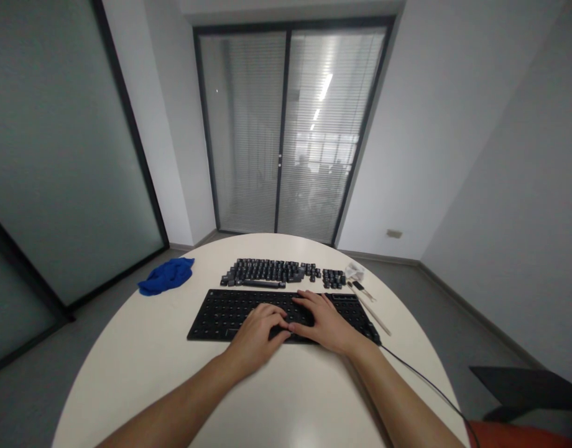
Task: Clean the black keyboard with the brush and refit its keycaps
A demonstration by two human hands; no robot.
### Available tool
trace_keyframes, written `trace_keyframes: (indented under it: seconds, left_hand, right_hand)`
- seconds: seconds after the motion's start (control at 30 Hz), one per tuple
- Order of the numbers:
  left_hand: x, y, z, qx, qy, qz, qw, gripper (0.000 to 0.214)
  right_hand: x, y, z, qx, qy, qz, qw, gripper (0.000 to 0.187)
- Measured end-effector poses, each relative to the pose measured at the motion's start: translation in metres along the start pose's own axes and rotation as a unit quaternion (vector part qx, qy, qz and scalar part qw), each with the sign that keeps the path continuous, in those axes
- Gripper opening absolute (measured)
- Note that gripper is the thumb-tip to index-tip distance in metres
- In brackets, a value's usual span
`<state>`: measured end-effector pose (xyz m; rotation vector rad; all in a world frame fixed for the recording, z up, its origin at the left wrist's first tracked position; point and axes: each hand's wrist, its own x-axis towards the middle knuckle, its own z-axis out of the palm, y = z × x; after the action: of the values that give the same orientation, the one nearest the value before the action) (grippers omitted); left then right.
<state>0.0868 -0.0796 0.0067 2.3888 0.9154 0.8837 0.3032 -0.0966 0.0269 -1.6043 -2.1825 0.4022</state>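
Note:
A black keyboard (216, 314) with its keycaps off lies in front of me on the round table. Over its middle, my left hand (255, 336) has its fingers curled and its thumb near the index finger. Whatever they may hold is too small to make out. My right hand (326, 320) rests on the right half of the keyboard with its fingers stretched and spread, its thumb close to the left fingertips. Just behind the keyboard, loose black keycaps (267, 270) sit in rows, with the long spacebar cap (262, 284) in front.
On the left of the table (141, 361) lies a crumpled blue cloth (167, 275). To the right are clear crumpled plastic (355, 270), a small black-and-white tool (360, 288) and a thin pale stick (378, 318). The keyboard's cable (421, 376) runs off the right edge.

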Motion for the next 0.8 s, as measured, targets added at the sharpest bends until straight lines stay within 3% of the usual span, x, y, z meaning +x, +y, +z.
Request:
trace_keyframes:
  seconds: [0.8]
  left_hand:
    - [0.0003,-0.0004,-0.0017,0.006,-0.017,0.028,0.999,0.005]
  right_hand:
    - [-0.0042,-0.0006,-0.0003,-0.044,-0.027,-0.020,0.998,0.073]
